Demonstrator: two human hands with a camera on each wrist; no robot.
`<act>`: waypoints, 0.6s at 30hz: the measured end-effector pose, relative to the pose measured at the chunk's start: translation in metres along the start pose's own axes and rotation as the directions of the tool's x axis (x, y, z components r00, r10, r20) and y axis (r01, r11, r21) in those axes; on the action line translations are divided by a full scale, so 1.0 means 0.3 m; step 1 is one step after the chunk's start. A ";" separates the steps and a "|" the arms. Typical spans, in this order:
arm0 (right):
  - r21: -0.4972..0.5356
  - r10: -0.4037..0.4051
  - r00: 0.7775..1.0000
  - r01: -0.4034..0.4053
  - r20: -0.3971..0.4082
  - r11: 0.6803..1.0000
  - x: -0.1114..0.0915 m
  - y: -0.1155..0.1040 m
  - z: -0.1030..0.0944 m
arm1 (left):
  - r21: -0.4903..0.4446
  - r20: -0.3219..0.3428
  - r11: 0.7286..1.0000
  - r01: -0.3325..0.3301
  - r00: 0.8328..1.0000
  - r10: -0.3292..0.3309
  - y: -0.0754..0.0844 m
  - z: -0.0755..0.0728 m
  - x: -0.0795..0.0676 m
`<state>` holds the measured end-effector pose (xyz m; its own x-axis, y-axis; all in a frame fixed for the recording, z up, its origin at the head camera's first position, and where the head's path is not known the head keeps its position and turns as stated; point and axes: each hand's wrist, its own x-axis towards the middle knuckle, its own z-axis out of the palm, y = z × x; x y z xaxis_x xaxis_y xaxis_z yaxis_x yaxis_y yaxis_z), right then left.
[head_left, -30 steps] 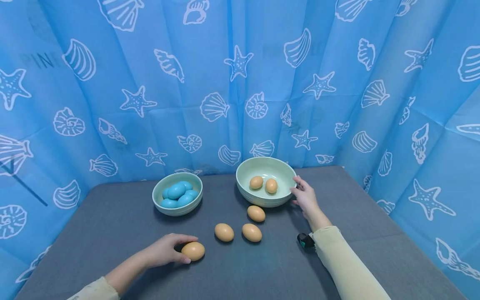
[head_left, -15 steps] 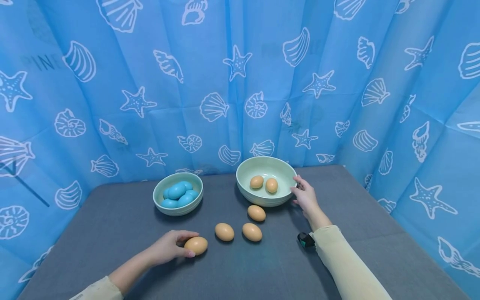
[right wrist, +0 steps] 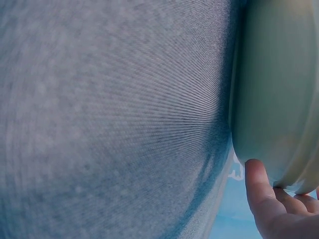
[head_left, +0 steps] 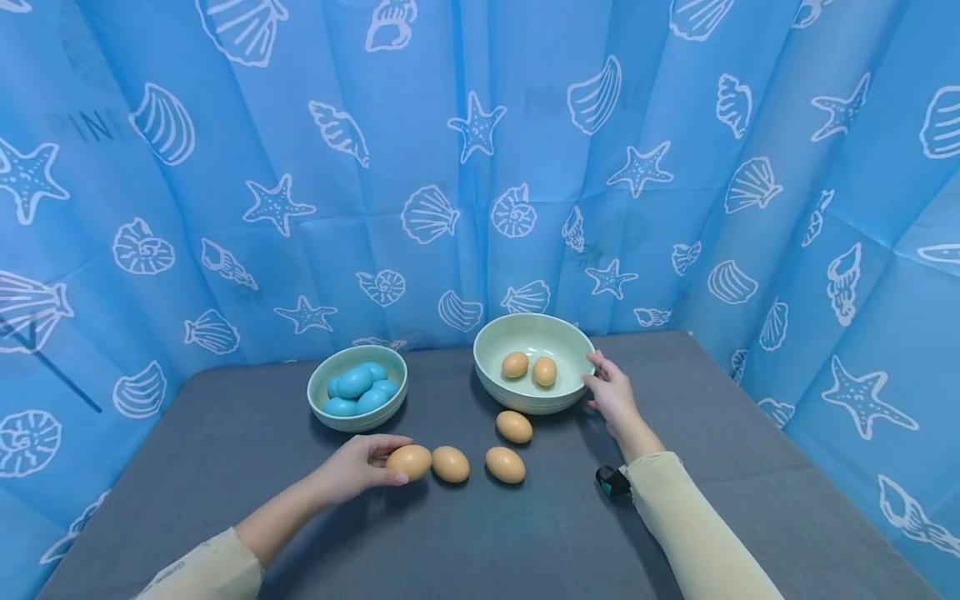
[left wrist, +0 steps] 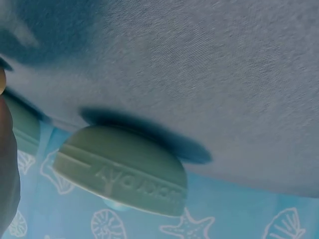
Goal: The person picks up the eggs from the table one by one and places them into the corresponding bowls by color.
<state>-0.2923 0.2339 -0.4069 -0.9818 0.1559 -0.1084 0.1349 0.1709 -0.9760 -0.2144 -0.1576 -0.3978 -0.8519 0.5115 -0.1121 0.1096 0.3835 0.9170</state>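
My left hand pinches a light-brown egg between thumb and fingers, its shadow on the cloth below. Close to its right lies another brown egg. Two more, a front egg and a rear egg, lie in front of the large pale-green bowl. Inside that bowl are two brown eggs. My right hand rests its fingertips against the bowl's right side at the rim; in the right wrist view the fingers touch its outer wall.
A smaller green bowl with several blue eggs stands at the back left. Grey cloth covers the table. Behind it hangs a blue curtain with shell prints. A small black object shows by the right sleeve.
My left hand has carried its egg forward and to the right, up beside the nearest loose egg. My right hand has stayed at the large bowl.
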 end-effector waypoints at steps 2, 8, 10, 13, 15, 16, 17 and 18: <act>-0.001 -0.001 1.000 0.001 0.000 1.000 -0.001 0.000 -0.001 | 0.007 -0.012 1.000 0.002 1.000 -0.002 0.006 0.001 0.009; 0.001 -0.007 1.000 0.007 0.003 1.000 0.000 -0.002 -0.001 | 0.021 -0.053 1.000 -0.020 0.998 0.021 0.020 0.008 0.024; 0.000 -0.011 1.000 0.011 0.006 1.000 0.001 -0.002 -0.001 | 0.008 -0.067 1.000 -0.018 0.998 0.019 0.026 0.010 0.028; -0.002 -0.010 1.000 0.010 0.007 1.000 0.001 0.001 0.001 | -0.015 -0.095 1.000 0.005 0.995 -0.006 0.033 0.011 0.039; -0.004 -0.008 1.000 0.008 0.009 1.000 -0.001 0.004 0.001 | -0.031 -0.109 0.999 0.030 0.993 -0.034 0.037 0.012 0.048; -0.002 -0.005 1.000 0.005 0.007 1.000 -0.001 0.005 0.002 | -0.042 -0.116 0.998 0.044 0.992 -0.048 0.039 0.014 0.054; -0.003 -0.003 1.000 0.003 0.006 1.000 -0.002 0.005 0.003 | -0.053 -0.122 0.997 0.056 0.991 -0.062 0.042 0.015 0.059; 0.000 -0.002 1.000 0.002 0.005 1.000 -0.003 0.005 0.003 | -0.062 -0.129 0.996 0.068 0.989 -0.076 0.046 0.017 0.065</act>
<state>-0.2914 0.2331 -0.4084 -0.9826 0.1511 -0.1077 0.1333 0.1712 -0.9762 -0.2268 -0.1384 -0.3894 -0.9166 0.3777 -0.1309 0.0192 0.3687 0.9294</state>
